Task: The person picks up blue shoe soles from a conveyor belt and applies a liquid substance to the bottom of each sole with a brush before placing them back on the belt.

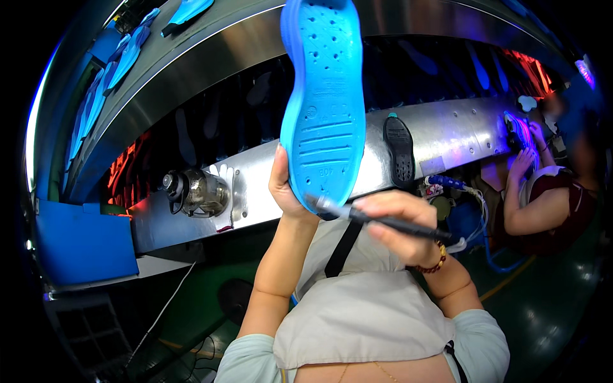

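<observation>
A bright blue shoe sole (325, 121) stands upright in front of me, its holed and grooved face toward me. My left hand (285, 185) is closed around its lower left edge; part of the fingers is hidden behind the sole. In my right hand (403, 220) is a black-handled brush (383, 220), gripped between thumb and fingers. The brush's pale tip is at the bottom end of the sole, blurred, so I cannot tell whether it touches. A beaded bracelet circles my right wrist.
Beyond my hands runs a metal bench (255, 172) carrying a dark sole (399, 150), a clear jug (198, 193) and a white glove (225, 172). Blue soles (128, 54) lie on the upper conveyor at left. Another person (543, 198) works at the right under violet light.
</observation>
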### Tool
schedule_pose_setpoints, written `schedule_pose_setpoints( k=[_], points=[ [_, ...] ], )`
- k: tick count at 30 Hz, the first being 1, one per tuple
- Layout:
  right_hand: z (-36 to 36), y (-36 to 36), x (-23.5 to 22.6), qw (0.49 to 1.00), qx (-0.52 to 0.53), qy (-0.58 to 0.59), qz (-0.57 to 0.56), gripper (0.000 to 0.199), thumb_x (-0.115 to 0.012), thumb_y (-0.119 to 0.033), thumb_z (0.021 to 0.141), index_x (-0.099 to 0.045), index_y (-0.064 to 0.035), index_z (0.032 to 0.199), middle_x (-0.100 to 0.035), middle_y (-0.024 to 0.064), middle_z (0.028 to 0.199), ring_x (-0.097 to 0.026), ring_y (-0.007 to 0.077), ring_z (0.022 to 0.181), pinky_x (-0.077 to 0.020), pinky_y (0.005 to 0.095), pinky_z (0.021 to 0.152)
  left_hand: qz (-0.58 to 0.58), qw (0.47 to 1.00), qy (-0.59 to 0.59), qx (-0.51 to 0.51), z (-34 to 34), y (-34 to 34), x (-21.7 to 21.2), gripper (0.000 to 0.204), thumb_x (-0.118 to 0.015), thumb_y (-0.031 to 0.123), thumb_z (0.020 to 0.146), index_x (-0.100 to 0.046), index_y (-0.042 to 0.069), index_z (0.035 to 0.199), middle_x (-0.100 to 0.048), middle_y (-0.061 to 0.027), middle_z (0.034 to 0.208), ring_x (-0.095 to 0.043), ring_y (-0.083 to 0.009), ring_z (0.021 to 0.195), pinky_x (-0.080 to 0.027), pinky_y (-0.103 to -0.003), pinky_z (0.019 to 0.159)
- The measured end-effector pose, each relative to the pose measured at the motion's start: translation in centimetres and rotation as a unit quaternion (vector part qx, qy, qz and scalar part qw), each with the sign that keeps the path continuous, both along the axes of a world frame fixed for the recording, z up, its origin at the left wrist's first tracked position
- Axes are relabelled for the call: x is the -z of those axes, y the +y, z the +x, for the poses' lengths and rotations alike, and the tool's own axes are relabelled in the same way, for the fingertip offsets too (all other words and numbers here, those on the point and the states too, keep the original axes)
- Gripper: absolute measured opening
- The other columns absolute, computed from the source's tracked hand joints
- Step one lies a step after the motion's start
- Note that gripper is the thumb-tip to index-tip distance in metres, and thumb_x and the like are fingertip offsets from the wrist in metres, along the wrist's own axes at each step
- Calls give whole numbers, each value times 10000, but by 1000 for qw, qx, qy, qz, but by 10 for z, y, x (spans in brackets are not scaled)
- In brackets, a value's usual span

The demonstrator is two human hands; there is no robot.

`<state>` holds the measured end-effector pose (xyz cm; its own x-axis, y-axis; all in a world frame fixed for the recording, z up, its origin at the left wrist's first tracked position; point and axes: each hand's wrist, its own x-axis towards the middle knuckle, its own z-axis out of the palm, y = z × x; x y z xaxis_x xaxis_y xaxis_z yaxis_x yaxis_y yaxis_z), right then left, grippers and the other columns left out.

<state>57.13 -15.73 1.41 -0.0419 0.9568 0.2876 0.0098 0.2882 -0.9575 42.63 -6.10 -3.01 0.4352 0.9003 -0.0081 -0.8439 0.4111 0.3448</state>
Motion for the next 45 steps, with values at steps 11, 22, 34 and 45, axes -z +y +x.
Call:
schedule_pose_setpoints(
  k=[11,22,34,45],
  points=[
    [26,27,-4,995,-35,-87,39,196,-652,5,702,-622,16,895,-644,144,878,-632,204,807,-495,275,726,-19,999,31,2,-4,12,0,458,-427,315,865,-436,6,1204,-542,-180,1132,-562,-282,995,-451,-403,878],
    [18,20,-16,956,-255,-117,83,200,-686,-6,669,-631,-12,861,-650,123,882,-633,247,862,-504,333,752,-78,984,-24,160,-9,28,-1,440,-442,300,871,-499,-36,1150,-555,-205,1116,-581,-294,963,-472,-399,846],
    [60,31,-12,933,-253,-252,48,169,-624,-58,741,-641,-77,907,-653,62,939,-635,201,849,-509,282,727,-42,873,329,357,-2,18,-35,623,-603,405,748,-475,-42,1163,-562,-209,999,-573,-261,863,-486,-342,707],
    [85,36,-24,838,-324,-437,48,207,-636,-31,731,-629,-46,937,-643,112,955,-626,236,886,-503,298,750,-17,817,457,350,-20,16,-31,625,-615,412,750,-477,-37,1163,-546,-214,1042,-581,-237,885,-488,-326,733]
  ],
)
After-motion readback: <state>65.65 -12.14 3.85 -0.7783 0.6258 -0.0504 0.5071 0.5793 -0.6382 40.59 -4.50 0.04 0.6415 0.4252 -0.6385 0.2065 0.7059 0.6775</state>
